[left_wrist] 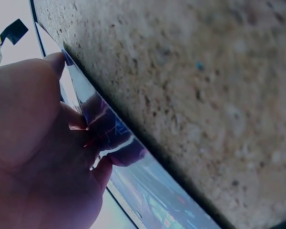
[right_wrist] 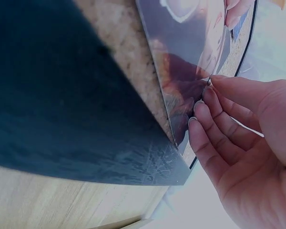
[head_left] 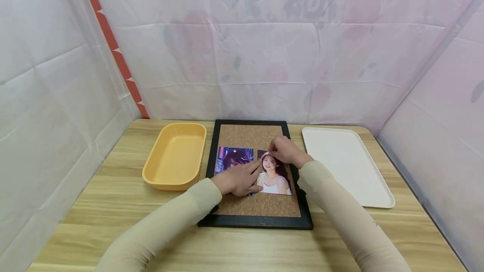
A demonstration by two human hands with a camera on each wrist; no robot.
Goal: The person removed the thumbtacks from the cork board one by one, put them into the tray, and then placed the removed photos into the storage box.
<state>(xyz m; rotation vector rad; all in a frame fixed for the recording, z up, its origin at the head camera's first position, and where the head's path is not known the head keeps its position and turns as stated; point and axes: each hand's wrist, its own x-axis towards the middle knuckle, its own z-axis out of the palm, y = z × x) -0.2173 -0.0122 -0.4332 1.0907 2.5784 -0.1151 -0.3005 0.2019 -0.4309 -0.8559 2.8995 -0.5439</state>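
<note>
A cork board in a black frame lies on the table with two glossy pictures on it. My left hand lies flat with extended fingers across the purple picture, its fingertips and thumb touching the left edge of the portrait photo. At that photo's top edge, my right hand pinches a tiny pushpin between thumb and index finger, mostly hidden by the fingertips. The other fingers of the right hand rest against the photo in the right wrist view. A pale pin sits at the purple picture's top.
To the left of the board stands a yellow tray with raised walls. A flat white tray lies to the right. Behind the wooden table hangs a pale fabric curtain, with more on both sides.
</note>
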